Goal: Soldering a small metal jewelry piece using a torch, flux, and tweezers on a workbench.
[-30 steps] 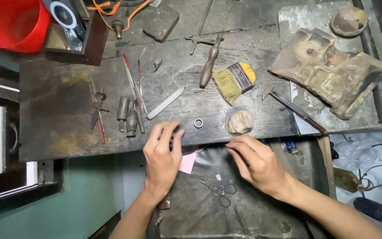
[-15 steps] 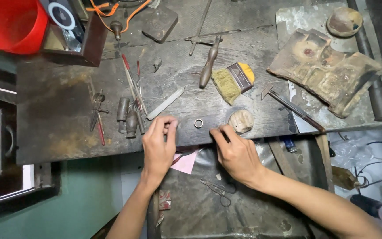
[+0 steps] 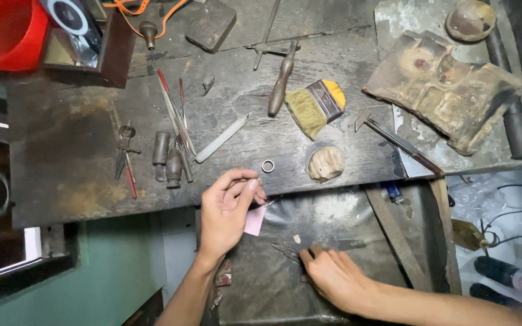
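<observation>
Right hand (image 3: 333, 279) dropped onto scissors (image 3: 286, 250), tips pointing left | left hand (image 3: 228, 208) pinches pink paper (image 3: 255, 220)

A small craft workshop, likely for fine metalwork, seen from above. Showing it: a dark, scarred wooden workbench (image 3: 80, 163) crowded with hand tools. Lying near the bench's centre, a yellow-handled brush (image 3: 315, 104) and a wooden-handled tool (image 3: 281, 79). Left of the brush, files and gravers (image 3: 173, 124), pliers (image 3: 125, 154). Right of it, a small hammer (image 3: 394, 137) and a scorched, stained block (image 3: 445, 87). Just below the brush, a small metal ring (image 3: 267, 165). Sitting at the bench's far left corner, a red bucket (image 3: 4, 30).
</observation>
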